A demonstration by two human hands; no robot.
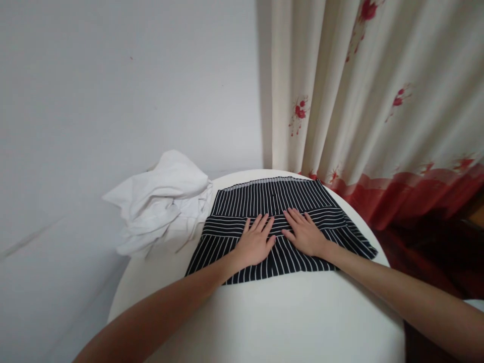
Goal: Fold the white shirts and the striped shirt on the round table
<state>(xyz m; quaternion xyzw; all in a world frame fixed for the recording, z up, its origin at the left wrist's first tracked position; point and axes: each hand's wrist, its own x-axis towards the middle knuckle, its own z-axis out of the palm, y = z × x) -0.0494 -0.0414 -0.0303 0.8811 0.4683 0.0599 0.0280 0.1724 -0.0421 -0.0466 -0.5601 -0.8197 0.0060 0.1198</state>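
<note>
A black garment with white stripes (242, 202) lies spread flat on the round white table (287, 312). Across its middle runs a band whose stripes go sideways, while the stripes above and below it run lengthwise. My left hand (255, 243) rests palm down on the garment, fingers spread over the band. To its right, my right hand (304, 234) also lies flat on the cloth, fingers apart, fingertips on the band. Neither hand grips anything. The kind of garment cannot be made out for certain.
A crumpled heap of white cloth (162, 196) sits at the table's left edge, against the pale wall (132, 91). Behind the table on the right hangs a cream curtain (333, 91) with red flowers and a red lower border. Dark reddish floor shows at the right.
</note>
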